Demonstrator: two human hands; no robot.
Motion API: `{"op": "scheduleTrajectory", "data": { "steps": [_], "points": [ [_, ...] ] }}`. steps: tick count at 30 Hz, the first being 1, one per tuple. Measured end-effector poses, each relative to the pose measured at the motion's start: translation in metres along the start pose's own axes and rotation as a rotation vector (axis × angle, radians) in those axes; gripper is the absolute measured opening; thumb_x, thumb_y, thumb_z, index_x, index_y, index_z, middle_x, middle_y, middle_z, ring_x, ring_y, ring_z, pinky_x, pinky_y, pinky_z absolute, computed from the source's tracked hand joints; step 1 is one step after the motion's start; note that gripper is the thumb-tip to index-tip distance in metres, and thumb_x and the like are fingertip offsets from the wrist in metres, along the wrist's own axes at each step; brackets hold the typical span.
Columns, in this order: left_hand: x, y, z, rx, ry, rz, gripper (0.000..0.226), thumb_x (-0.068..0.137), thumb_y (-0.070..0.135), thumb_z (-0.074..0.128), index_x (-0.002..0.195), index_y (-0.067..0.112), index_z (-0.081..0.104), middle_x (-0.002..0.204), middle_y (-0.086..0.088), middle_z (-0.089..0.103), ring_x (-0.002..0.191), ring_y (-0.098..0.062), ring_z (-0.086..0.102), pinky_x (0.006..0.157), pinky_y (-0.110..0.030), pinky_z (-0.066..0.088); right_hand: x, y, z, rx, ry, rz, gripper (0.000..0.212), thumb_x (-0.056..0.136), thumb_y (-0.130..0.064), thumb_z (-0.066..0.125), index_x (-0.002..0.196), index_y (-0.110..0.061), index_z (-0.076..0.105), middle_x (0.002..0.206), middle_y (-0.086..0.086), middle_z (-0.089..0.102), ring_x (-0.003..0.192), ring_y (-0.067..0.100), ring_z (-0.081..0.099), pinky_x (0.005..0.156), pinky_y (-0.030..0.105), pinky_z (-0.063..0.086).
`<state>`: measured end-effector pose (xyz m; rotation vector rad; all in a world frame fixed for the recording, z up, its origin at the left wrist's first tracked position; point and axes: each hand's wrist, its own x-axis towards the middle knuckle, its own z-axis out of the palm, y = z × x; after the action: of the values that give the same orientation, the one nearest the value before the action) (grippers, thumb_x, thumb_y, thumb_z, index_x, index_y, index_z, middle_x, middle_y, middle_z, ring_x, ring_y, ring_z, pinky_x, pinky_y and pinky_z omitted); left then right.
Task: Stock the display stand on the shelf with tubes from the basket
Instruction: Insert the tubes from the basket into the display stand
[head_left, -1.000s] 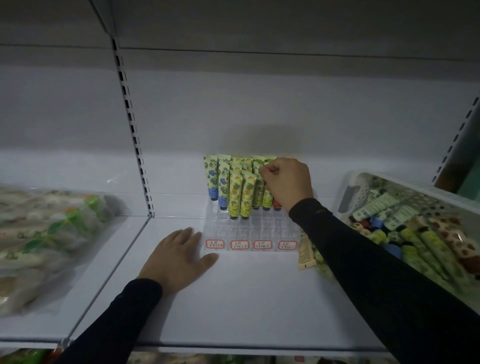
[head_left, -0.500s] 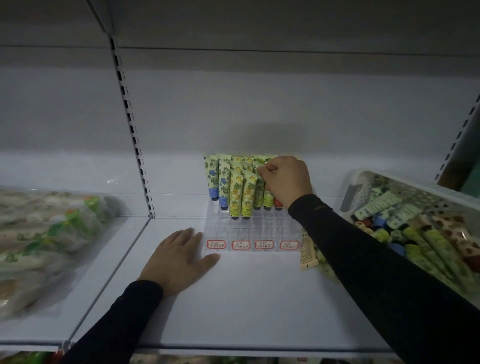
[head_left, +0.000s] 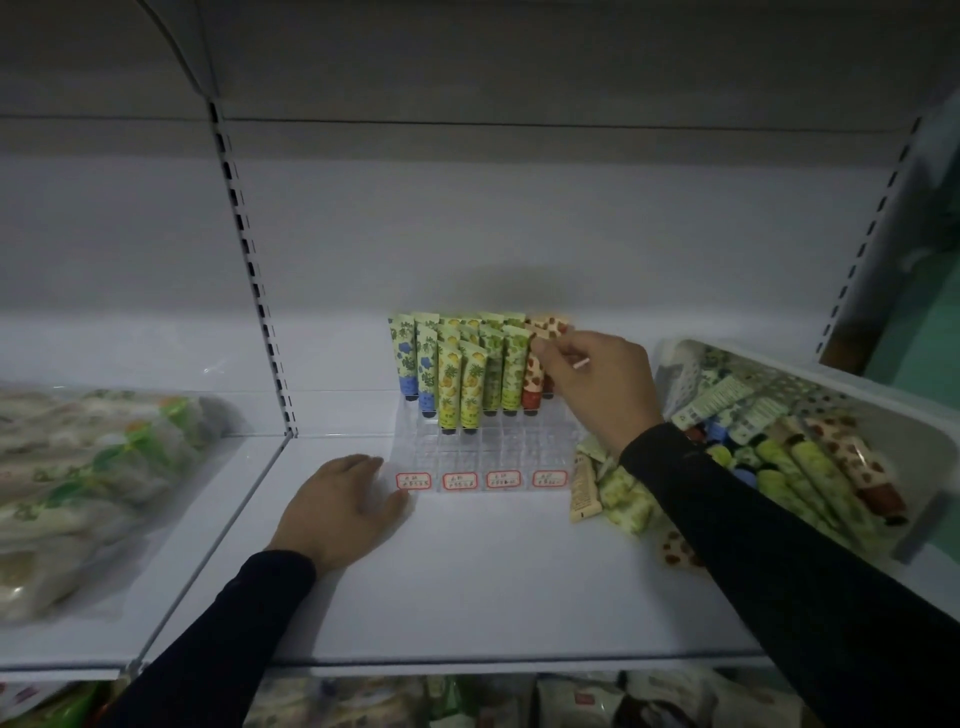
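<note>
Shelving of white metal fills the view, and one shelf carries everything. Bagged goods lie on the neighbouring bay past its left edge. At the right edge a white basket sits tilted, heaped with tubes lying at all angles. A few loose tubes lie flat on the shelf just beside the basket, between it and the display stand.

That clear, stepped stand sits toward the back of the shelf, four red-bordered labels along its front edge. Its rear rows hold tubes upright, long axis vertical, caps down and crimped ends up: blue-patterned at the left, then yellow, then green, with brown-spotted ones at the right.

Left hand rests flat on the shelf, fingers relaxed and apart, fingertips touching the stand's front left corner. Right hand reaches over the stand's right side, thumb and fingers pinching the crimped top of a brown-spotted tube, which stands upright with its red cap in a rear slot.
</note>
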<state>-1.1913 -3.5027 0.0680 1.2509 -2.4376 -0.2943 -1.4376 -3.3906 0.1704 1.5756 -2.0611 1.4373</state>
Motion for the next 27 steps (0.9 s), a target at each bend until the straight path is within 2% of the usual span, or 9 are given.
{"op": "scheduleTrajectory", "data": {
  "steps": [3, 8, 11, 13, 15, 18, 20, 23, 27],
  "points": [
    [-0.007, 0.0, -0.001, -0.028, 0.109, -0.028, 0.084, 0.075, 0.072, 0.033, 0.124, 0.012, 0.065, 0.126, -0.005, 0.065, 0.119, -0.026, 0.056, 0.1, -0.032, 0.041, -0.021, 0.021, -0.022, -0.095, -0.068, -0.01, 0.029, 0.093, -0.04, 0.058, 0.091, -0.017, 0.074, 0.091, -0.003, 0.072, 0.077, 0.009, 0.064, 0.076, 0.026, 0.051],
    [-0.022, 0.029, -0.005, -0.123, 0.126, 0.014, 0.075, 0.081, 0.069, 0.035, 0.129, 0.017, 0.062, 0.132, -0.002, 0.062, 0.123, -0.022, 0.054, 0.102, -0.031, 0.039, -0.055, 0.055, -0.054, -0.154, -0.175, 0.081, 0.032, 0.094, -0.041, 0.057, 0.11, -0.016, 0.07, 0.108, 0.002, 0.065, 0.09, 0.011, 0.063, 0.085, 0.025, 0.05],
    [-0.032, 0.069, -0.002, -0.177, 0.079, 0.118, 0.072, 0.084, 0.067, 0.042, 0.135, 0.018, 0.058, 0.138, -0.001, 0.058, 0.125, -0.019, 0.053, 0.1, -0.023, 0.036, -0.075, 0.071, -0.071, -0.184, -0.221, 0.096, 0.032, 0.095, -0.04, 0.055, 0.112, -0.017, 0.069, 0.109, 0.001, 0.063, 0.096, 0.013, 0.062, 0.086, 0.025, 0.047],
    [-0.036, 0.094, 0.007, -0.182, 0.024, 0.2, 0.061, 0.092, 0.056, 0.053, 0.14, 0.019, 0.053, 0.142, 0.001, 0.053, 0.128, -0.016, 0.049, 0.099, -0.018, 0.031, -0.086, 0.08, -0.082, -0.189, -0.242, 0.12, 0.032, 0.096, -0.039, 0.054, 0.114, -0.016, 0.068, 0.112, 0.003, 0.064, 0.099, 0.015, 0.061, 0.088, 0.028, 0.048],
    [-0.037, 0.118, 0.018, -0.2, -0.017, 0.278, 0.054, 0.095, 0.048, 0.053, 0.142, 0.019, 0.05, 0.144, 0.002, 0.051, 0.129, -0.015, 0.047, 0.099, -0.017, 0.03, -0.094, 0.087, -0.093, -0.192, -0.252, 0.131, 0.032, 0.096, -0.034, 0.054, 0.118, -0.014, 0.066, 0.115, 0.003, 0.063, 0.104, 0.017, 0.06, 0.089, 0.027, 0.045],
    [-0.035, 0.155, 0.031, -0.216, -0.058, 0.389, 0.047, 0.098, 0.042, 0.052, 0.14, 0.019, 0.051, 0.139, 0.0, 0.055, 0.125, -0.017, 0.05, 0.093, -0.017, 0.031, -0.102, 0.101, -0.105, -0.244, -0.259, 0.109, 0.03, 0.097, -0.031, 0.054, 0.116, -0.012, 0.068, 0.112, 0.004, 0.065, 0.105, 0.019, 0.058, 0.084, 0.023, 0.04],
    [-0.028, 0.174, 0.039, -0.196, -0.091, 0.426, 0.046, 0.099, 0.038, 0.051, 0.14, 0.016, 0.05, 0.135, -0.005, 0.057, 0.12, -0.022, 0.052, 0.093, -0.022, 0.036, -0.104, 0.108, -0.109, -0.267, -0.275, 0.115, 0.03, 0.096, -0.029, 0.055, 0.116, -0.011, 0.067, 0.112, 0.006, 0.066, 0.107, 0.022, 0.057, 0.084, 0.023, 0.037],
    [-0.012, 0.196, 0.052, -0.128, -0.107, 0.455, 0.039, 0.099, 0.031, 0.052, 0.132, 0.011, 0.055, 0.121, -0.012, 0.061, 0.11, -0.03, 0.055, 0.088, -0.032, 0.043, -0.105, 0.114, -0.108, -0.295, -0.289, 0.132, 0.032, 0.095, -0.027, 0.057, 0.122, -0.012, 0.065, 0.121, 0.009, 0.062, 0.113, 0.021, 0.055, 0.092, 0.024, 0.039],
    [0.012, 0.215, 0.064, -0.016, -0.094, 0.426, 0.028, 0.096, 0.023, 0.051, 0.117, 0.007, 0.061, 0.113, -0.016, 0.062, 0.105, -0.036, 0.055, 0.08, -0.033, 0.039, -0.093, 0.116, -0.103, -0.294, -0.342, 0.111, 0.035, 0.099, -0.027, 0.049, 0.131, -0.014, 0.058, 0.134, 0.006, 0.054, 0.122, 0.02, 0.051, 0.102, 0.026, 0.037]
  ]
}}
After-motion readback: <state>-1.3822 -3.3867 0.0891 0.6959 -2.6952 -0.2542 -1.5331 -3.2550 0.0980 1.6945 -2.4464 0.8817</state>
